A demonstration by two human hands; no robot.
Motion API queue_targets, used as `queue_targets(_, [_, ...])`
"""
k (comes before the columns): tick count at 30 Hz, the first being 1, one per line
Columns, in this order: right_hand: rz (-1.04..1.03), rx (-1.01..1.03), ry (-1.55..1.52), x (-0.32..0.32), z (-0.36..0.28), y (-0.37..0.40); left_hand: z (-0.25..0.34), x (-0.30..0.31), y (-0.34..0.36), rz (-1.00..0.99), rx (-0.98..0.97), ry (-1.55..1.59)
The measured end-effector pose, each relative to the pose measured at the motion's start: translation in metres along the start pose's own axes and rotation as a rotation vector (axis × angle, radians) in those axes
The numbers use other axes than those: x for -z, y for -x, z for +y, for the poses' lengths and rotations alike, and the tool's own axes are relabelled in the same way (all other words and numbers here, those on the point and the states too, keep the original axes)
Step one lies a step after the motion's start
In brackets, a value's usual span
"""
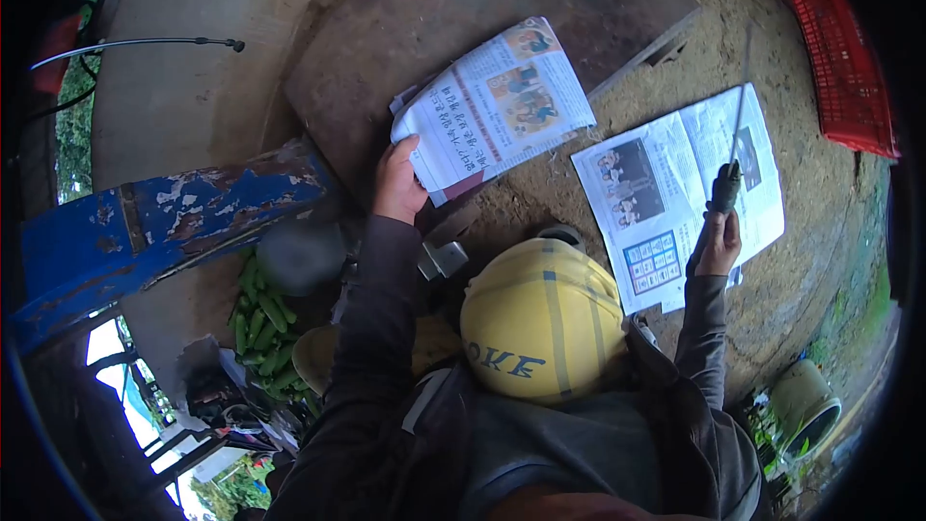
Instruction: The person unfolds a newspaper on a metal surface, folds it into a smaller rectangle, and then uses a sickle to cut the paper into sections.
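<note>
Folded printed newspaper [497, 111] is gripped at its lower left corner by my left hand [400, 181], fingers behind the sheets and thumb on top. My right hand [719, 243] is wrapped round the dark handle of a long thin tool [725, 183], whose narrow shaft points up and away. Under the tool, a second spread newspaper [675, 188] with pictures lies on the brown ground. A yellow cap [545, 318] with dark letters fills the lower middle, between the two dark sleeves.
A rusty brown board [386, 29] lies at the top. Peeling blue metal [174, 222] and a pile of green vegetables [260, 328] are at the left. A red crate [839, 58] stands upper right, with a pale round container [805, 403] lower right.
</note>
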State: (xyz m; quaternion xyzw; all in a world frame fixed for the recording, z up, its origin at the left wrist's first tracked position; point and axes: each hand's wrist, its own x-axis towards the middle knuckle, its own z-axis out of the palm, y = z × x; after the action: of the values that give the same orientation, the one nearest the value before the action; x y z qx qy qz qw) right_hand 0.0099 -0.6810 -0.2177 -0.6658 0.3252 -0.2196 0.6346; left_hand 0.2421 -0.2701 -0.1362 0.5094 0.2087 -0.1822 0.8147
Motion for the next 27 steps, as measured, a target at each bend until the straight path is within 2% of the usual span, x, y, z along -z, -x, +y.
queue_targets(3, [-0.16, 0.059, -0.059, 0.024, 0.018, 0.021, -0.006, 0.009, -0.001, 0.008, 0.021, 0.008])
queue_targets(6, [-0.292, 0.113, 0.215, 0.051, 0.004, 0.045, -0.006, 0.016, -0.003, 0.004, 0.006, 0.006])
queue_targets(9, [-0.401, 0.328, 0.706, 0.058, -0.03, 0.057, -0.008, 0.022, -0.009, 0.031, -0.053, -0.083])
queue_targets(10, [-0.413, 0.4, 0.711, 0.055, -0.039, 0.058, -0.01, 0.023, -0.009, 0.049, -0.076, -0.129])
queue_targets(13, [-0.511, 0.449, 0.863, 0.054, -0.051, 0.056, -0.013, 0.022, -0.008, 0.056, -0.128, -0.228])
queue_targets(16, [-0.542, 0.501, 0.869, 0.048, -0.051, 0.047, -0.018, 0.021, -0.009, 0.097, -0.202, -0.286])
queue_targets(19, [-0.536, 0.524, 0.899, 0.041, -0.051, 0.04, -0.025, 0.01, -0.006, 0.311, -0.351, -0.368])
queue_targets(22, [-0.516, 0.549, 0.904, 0.034, -0.05, 0.027, -0.026, -0.003, 0.004, 0.334, -0.454, -0.54])
queue_targets(25, [-0.472, 0.553, 0.929, 0.024, -0.054, 0.019, -0.032, 0.008, -0.005, 0.339, -0.73, -1.022])
queue_targets(27, [-0.455, 0.554, 0.954, 0.017, -0.056, 0.015, -0.036, 0.014, -0.006, 0.278, -0.754, -1.113])
